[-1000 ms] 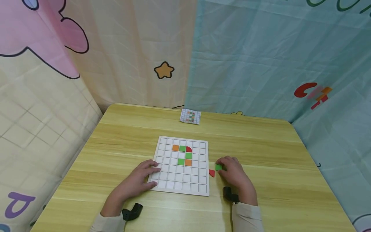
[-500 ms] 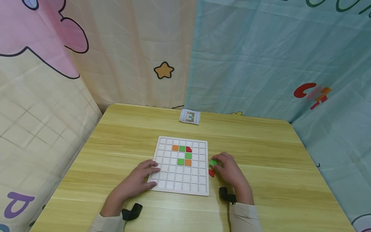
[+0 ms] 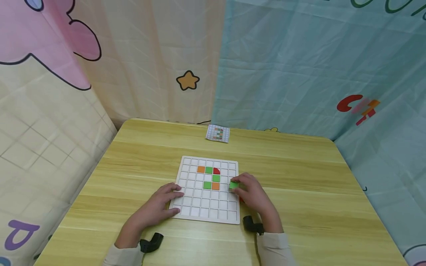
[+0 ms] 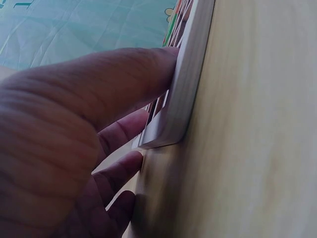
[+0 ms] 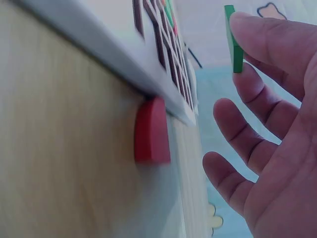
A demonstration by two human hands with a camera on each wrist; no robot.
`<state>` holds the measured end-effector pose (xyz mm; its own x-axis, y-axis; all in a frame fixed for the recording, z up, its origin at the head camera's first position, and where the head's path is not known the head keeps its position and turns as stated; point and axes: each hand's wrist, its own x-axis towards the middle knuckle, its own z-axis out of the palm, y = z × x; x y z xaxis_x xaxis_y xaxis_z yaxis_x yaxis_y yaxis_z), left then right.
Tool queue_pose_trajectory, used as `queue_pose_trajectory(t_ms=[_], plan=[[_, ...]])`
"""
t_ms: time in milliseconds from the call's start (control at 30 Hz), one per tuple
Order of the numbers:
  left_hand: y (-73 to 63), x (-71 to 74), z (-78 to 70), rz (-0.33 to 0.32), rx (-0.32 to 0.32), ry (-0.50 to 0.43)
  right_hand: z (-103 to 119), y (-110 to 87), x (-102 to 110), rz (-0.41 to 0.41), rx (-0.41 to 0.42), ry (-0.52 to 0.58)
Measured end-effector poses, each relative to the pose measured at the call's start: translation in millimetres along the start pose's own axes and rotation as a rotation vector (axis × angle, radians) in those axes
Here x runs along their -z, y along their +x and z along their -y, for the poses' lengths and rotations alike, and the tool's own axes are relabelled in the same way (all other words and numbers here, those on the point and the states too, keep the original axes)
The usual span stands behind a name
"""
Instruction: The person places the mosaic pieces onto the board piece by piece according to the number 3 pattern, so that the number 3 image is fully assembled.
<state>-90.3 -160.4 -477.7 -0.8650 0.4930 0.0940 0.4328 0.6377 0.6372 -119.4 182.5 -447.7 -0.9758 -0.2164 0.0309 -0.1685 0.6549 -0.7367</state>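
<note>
Backdrop [image 3: 286, 66]: Peach and blue cloth is hanging across the far side, displaying a printed star [image 3: 188, 80].

Tabletop [image 3: 306, 173]: Yellowish grained wood is spreading out in front of the cloth.

Board [image 3: 196, 203]: A white gridded panel is lying flat, its left and right sides flanked by two hands.

Left hand [image 3: 163, 205]: The grip is resting spread on the board's left edge, thumb and fingers apart; the left wrist view is showing the thumb touching the rim.

Right hand [image 3: 253, 194]: The grip is pinching the green tile [image 3: 233, 185] between thumb and fingertips, while the outer fingers are hanging free, slightly bent.

Card [image 3: 217, 133]: A sheet of coloured squares on a grid is lying beyond the board, near the tabletop's far edge.

Wrist devices [image 3: 151, 242]: Black units are sitting at both wrists.

Placed tiles [image 3: 216, 178]: Six are filling board cells: orange, green and a rounded red across the top, green beneath the red, then green and orange side by side below.

Green tile: It is hovering over the board's right side, held clear of the surface.

Red piece [image 5: 153, 133]: It is lying on the tabletop just beside the board's right edge, the right hand partly hiding it in the head view.
</note>
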Motion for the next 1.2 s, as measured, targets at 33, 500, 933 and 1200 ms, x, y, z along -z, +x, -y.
queue_pose_trajectory(t_ms=[33, 500, 933, 1200], plan=[[0.1, -0.1, -0.1, 0.0, 0.0, -0.001, 1.7, 0.2, -1.1, 0.002, 0.004, 0.006], [0.2, -0.7, -0.5, 0.002, 0.0, 0.003, 17.3, 3.3, -19.4, 0.091, 0.062, 0.04], [0.8, -0.3, -0.5, -0.006, 0.001, 0.012, 24.9, 6.7, -36.0, 0.148, 0.128, -0.076], [0.4, -0.8, -0.3, -0.005, 0.0, 0.009, 28.6, 7.0, -41.5, 0.135, 0.151, -0.189]])
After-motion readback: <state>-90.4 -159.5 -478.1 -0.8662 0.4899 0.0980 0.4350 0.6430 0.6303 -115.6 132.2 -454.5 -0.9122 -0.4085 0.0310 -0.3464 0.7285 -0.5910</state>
